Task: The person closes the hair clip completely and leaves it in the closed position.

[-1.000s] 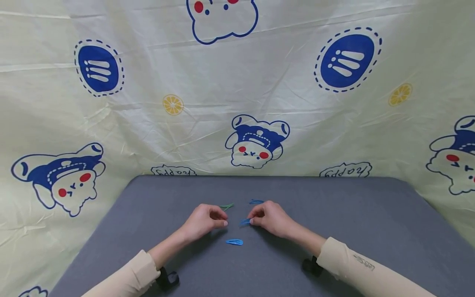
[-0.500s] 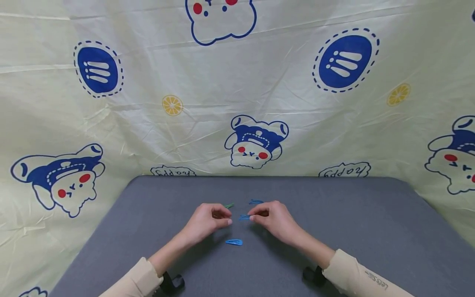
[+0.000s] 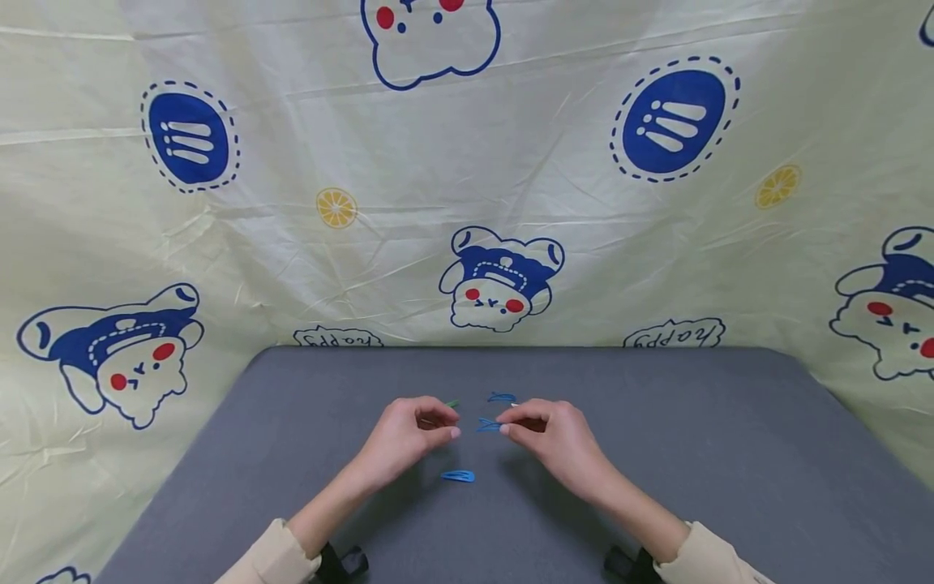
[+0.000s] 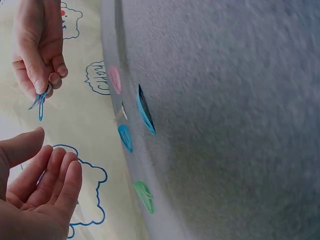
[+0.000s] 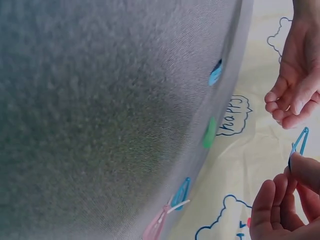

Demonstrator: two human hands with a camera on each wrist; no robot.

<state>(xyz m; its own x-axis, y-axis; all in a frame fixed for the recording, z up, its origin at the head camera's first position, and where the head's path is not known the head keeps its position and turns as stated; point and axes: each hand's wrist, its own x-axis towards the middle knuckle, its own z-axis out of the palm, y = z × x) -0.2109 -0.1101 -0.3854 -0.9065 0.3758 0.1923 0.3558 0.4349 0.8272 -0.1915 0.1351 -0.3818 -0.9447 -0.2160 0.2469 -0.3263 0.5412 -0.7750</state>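
Between thumb and fingertips, my right hand pinches a blue snap hair clip, held above the table. Its two parts stand apart like a narrow V in the right wrist view, where the hair clip points toward the other hand. My left hand faces it from the left with nothing in its grasp; the left wrist view shows its thumb apart from loosely bent fingers. Another blue hair clip lies on the table nearer to me. Beyond the left fingertips, a green hair clip is partly hidden.
A further blue hair clip lies toward the back of the grey table. Close to it, a pink hair clip and a small white strip show in the left wrist view. A printed curtain hangs behind the table's far edge.
My right hand has risen slightly and shifted right with the blue hair clip. The left hand has edged right, covering more of the green hair clip.
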